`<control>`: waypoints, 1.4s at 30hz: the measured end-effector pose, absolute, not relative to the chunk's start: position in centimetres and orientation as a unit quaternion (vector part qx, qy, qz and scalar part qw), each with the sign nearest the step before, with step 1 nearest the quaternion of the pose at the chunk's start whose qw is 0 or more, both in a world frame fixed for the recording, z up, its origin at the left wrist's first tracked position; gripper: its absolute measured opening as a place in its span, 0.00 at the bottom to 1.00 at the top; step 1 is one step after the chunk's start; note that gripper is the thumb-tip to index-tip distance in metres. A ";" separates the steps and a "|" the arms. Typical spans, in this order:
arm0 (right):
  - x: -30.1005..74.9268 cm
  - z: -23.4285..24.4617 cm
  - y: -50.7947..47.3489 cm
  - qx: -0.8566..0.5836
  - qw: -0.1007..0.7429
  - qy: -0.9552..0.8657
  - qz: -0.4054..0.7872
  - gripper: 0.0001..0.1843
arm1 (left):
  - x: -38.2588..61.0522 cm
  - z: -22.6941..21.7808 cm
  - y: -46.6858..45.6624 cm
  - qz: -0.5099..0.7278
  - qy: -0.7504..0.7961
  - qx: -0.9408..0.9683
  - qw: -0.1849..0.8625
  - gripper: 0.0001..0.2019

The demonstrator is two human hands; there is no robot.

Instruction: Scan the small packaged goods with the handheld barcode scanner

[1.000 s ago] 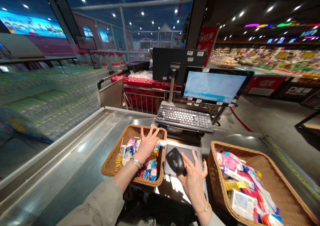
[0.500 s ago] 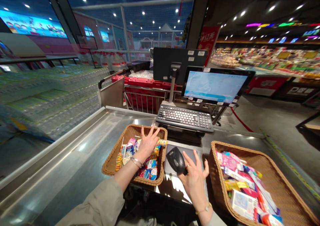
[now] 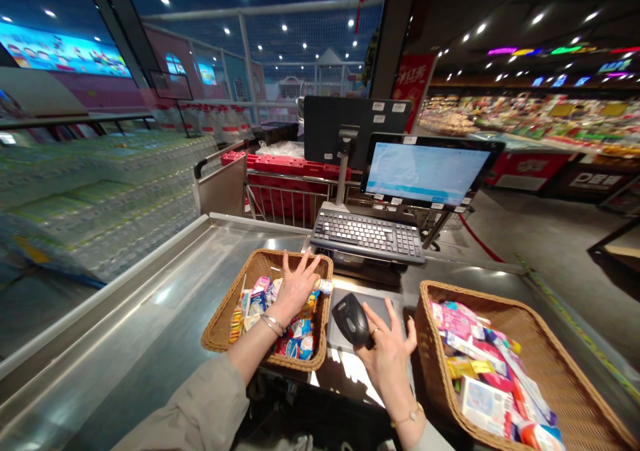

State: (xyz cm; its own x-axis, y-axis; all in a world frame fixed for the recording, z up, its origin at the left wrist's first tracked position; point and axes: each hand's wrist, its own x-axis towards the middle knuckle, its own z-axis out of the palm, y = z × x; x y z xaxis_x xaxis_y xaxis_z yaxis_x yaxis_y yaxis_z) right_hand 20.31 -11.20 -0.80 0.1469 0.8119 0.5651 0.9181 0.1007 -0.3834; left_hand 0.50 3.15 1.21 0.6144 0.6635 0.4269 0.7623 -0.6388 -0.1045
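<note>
My left hand [image 3: 297, 287] is over the left wicker basket [image 3: 213, 331], thumb and forefinger pinching a small white-and-yellow wrapped item [image 3: 325, 286] at the basket's right rim. Its other fingers are stretched out. Below it the basket holds many small packaged goods, among them blue-and-red packets [image 3: 296, 349]. My right hand [image 3: 387, 354] grips a black handheld barcode scanner [image 3: 351, 319], whose head points left toward the wrapped item. The scanner's handle is mostly hidden by my fingers. Under it lies a grey flat plate [image 3: 337, 334] set in the counter.
To the right, a larger wicker basket [image 3: 565, 364] holds boxes and colourful packets. Behind the plate stand a keyboard [image 3: 367, 233] and a lit monitor [image 3: 425, 171], with a second screen's back [image 3: 355, 128] beside it. The metal counter [image 3: 150, 304] has a raised left edge.
The wrapped item has turned slightly and shows more white. Both hands and the scanner stay nearly in place; the whole view has shifted a little.
</note>
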 end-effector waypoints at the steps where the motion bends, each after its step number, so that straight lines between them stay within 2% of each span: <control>1: 20.3 -0.8 -11.2 -0.666 0.359 -0.649 -0.074 0.12 | 0.5 1.2 3.1 -0.177 -0.401 -0.888 0.139 0.08; 26: 20.6 -1.4 -11.0 -0.657 0.379 -0.644 -0.102 0.13 | 0.5 1.4 2.9 -0.195 -0.398 -0.888 0.124 0.06; 42: 21.2 -1.7 -11.3 -0.664 0.331 -0.658 -0.124 0.15 | 0.9 0.1 2.5 -0.207 -0.417 -0.880 0.090 0.07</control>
